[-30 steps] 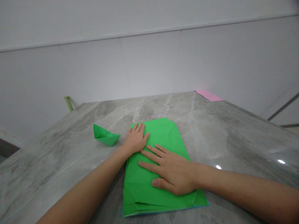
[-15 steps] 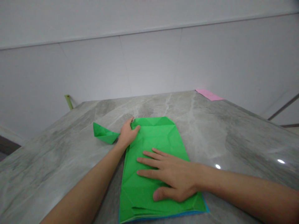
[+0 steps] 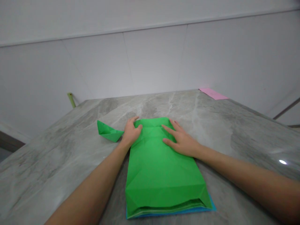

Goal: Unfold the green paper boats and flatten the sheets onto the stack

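Note:
A green paper sheet [image 3: 161, 175] lies on top of a stack of sheets on the grey marble table [image 3: 70, 156]; a blue sheet edge [image 3: 212, 204] shows beneath it. My left hand [image 3: 131, 132] pinches the sheet's far left corner, thumb on top. My right hand [image 3: 181, 139] lies flat with fingers spread on the sheet's far right part. A small folded green paper boat [image 3: 108, 132] rests on the table just left of my left hand.
A pink paper sheet [image 3: 213, 93] lies at the table's far right corner. A small green object [image 3: 71, 100] leans at the far left edge against the white wall. The table's edges run down both sides of the view.
My right hand slid from the near middle of the sheet to its far right part. My left hand went from flat to pinching the far left corner. The folded far corners have been opened flat.

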The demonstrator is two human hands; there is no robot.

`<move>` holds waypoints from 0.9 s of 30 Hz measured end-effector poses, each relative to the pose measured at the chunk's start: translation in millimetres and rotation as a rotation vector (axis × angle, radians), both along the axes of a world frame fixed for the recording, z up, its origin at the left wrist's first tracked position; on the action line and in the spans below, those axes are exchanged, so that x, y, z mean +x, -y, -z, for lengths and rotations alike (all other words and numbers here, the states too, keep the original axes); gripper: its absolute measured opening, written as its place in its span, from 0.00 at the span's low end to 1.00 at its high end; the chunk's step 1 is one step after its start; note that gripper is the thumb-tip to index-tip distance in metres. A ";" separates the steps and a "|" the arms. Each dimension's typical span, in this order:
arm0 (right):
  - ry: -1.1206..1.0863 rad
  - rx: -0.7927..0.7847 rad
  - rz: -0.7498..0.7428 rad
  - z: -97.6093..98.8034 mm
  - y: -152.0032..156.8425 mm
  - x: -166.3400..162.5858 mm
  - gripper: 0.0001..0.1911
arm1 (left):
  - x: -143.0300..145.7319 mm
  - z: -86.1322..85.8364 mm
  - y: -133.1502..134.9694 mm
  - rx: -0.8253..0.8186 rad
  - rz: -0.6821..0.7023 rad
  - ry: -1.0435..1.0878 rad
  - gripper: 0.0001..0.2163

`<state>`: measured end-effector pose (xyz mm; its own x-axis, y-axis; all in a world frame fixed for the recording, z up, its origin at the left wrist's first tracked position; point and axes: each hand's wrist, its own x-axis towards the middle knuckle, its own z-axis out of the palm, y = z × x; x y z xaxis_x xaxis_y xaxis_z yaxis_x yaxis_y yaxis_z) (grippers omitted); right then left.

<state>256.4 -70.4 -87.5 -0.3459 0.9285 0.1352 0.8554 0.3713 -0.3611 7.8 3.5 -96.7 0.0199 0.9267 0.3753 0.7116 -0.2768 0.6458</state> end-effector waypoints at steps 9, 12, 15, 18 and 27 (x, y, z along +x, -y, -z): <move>0.187 0.205 -0.414 -4.3 14.2 -4.9 0.28 | 42.5 -31.5 125.3 0.201 0.233 -0.509 0.24; 0.156 0.064 -0.485 -2.9 7.7 -5.3 0.30 | 44.7 -25.5 173.4 0.056 0.507 -0.619 0.33; 0.200 0.038 -0.389 -2.3 -8.0 -5.0 0.34 | 38.7 -28.5 186.3 -0.056 0.731 -0.666 0.36; 0.261 0.009 -0.287 -4.8 -28.3 -8.4 0.36 | 36.6 -37.0 179.0 -0.095 0.943 -0.650 0.29; 0.195 0.095 -0.547 -14.9 -19.3 -70.7 0.28 | 40.6 -37.9 172.5 0.058 1.037 -0.664 0.21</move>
